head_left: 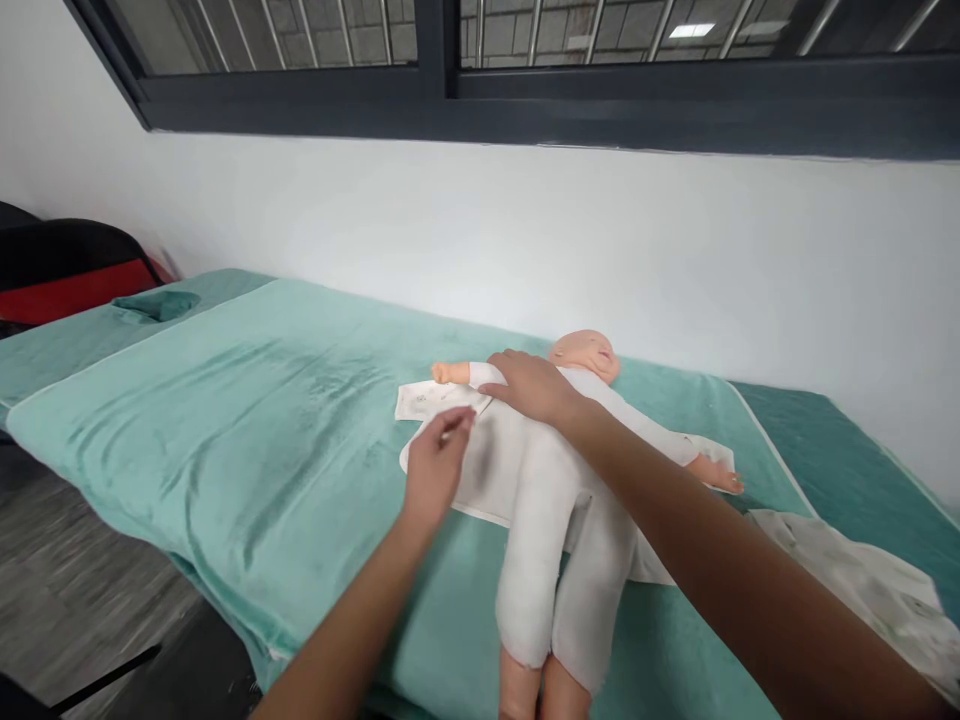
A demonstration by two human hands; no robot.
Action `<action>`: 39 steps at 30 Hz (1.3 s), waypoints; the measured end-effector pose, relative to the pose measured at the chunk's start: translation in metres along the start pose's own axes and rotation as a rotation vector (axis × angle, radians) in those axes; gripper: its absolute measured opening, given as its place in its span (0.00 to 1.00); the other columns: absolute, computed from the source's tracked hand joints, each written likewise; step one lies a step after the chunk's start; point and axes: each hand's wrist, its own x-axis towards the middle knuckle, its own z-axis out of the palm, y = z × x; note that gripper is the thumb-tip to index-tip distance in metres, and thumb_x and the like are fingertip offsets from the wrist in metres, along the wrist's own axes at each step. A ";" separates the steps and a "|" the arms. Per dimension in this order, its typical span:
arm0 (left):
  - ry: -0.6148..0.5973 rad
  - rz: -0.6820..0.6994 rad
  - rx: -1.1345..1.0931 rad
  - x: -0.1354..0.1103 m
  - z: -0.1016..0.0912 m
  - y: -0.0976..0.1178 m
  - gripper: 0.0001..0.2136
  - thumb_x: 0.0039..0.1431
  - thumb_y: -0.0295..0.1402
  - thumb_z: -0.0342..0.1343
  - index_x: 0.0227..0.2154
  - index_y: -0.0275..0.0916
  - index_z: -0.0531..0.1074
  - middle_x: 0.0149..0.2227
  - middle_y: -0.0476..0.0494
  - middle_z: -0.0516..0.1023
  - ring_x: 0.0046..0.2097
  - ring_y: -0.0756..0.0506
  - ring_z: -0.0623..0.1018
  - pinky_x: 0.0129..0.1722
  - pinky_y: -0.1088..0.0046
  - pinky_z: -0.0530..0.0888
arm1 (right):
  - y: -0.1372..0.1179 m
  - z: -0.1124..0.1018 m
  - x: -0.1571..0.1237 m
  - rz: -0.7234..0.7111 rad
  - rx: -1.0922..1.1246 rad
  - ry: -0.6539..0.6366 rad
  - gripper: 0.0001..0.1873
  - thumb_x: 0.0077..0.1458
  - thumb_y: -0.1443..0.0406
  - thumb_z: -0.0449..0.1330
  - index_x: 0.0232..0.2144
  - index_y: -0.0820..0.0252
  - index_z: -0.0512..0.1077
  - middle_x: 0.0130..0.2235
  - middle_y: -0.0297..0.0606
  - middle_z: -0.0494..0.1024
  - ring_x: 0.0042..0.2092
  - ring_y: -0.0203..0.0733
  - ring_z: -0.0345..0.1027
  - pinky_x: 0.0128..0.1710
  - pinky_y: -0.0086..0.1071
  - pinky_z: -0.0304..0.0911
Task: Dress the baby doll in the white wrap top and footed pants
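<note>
A baby doll [551,470] in a white body suit lies on its back, head toward the wall and legs toward me. Beneath it a white baby shirt [480,485] is spread out, one patterned sleeve lying flat beside the doll's arm [452,373]. My right hand [532,385] rests over that arm near the shoulder, thumb on one side and fingers on the other. Just below, my left hand [437,460] is closed, fingertips drawn together close to the shirt's sleeve; whatever they pinch, if anything, is hidden. The doll's other arm stretches to the right over the other sleeve.
A green sheet [225,420] covers the bed, which stands against a white wall under a barred window [435,90]. Crumpled light patterned clothing [847,570] lies at the right. A black and red chair [75,265] stands at the far left.
</note>
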 end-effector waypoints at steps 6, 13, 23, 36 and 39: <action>0.030 0.128 0.717 0.069 -0.017 -0.031 0.07 0.53 0.35 0.63 0.34 0.40 0.75 0.47 0.36 0.79 0.55 0.33 0.73 0.56 0.54 0.66 | -0.001 0.004 -0.013 -0.031 -0.070 0.005 0.21 0.69 0.50 0.50 0.50 0.58 0.71 0.48 0.46 0.77 0.48 0.51 0.70 0.45 0.39 0.58; 0.183 0.061 0.312 0.065 -0.023 -0.031 0.05 0.57 0.35 0.57 0.31 0.41 0.68 0.30 0.51 0.74 0.34 0.47 0.71 0.35 0.71 0.67 | -0.008 0.008 -0.011 -0.011 -0.116 -0.031 0.25 0.69 0.47 0.48 0.50 0.54 0.75 0.47 0.47 0.78 0.47 0.52 0.71 0.47 0.41 0.58; 0.346 0.075 0.181 0.058 -0.019 -0.023 0.05 0.57 0.36 0.59 0.33 0.41 0.70 0.33 0.50 0.75 0.35 0.47 0.72 0.38 0.71 0.68 | -0.010 0.016 -0.009 0.018 -0.129 -0.039 0.24 0.67 0.48 0.51 0.50 0.54 0.77 0.47 0.48 0.79 0.48 0.54 0.73 0.48 0.42 0.59; -0.159 0.156 -0.115 0.042 0.034 0.008 0.07 0.62 0.38 0.57 0.34 0.41 0.67 0.32 0.51 0.70 0.35 0.49 0.69 0.37 0.73 0.66 | -0.014 0.025 0.009 0.073 -0.143 -0.105 0.11 0.59 0.69 0.56 0.40 0.61 0.79 0.43 0.51 0.81 0.47 0.54 0.73 0.49 0.41 0.60; -0.181 0.204 -0.096 0.038 0.044 0.013 0.06 0.63 0.36 0.56 0.35 0.41 0.66 0.34 0.50 0.70 0.37 0.48 0.70 0.41 0.72 0.67 | -0.013 0.024 0.008 0.075 -0.108 -0.079 0.11 0.59 0.69 0.56 0.40 0.60 0.78 0.43 0.49 0.81 0.46 0.52 0.72 0.48 0.38 0.60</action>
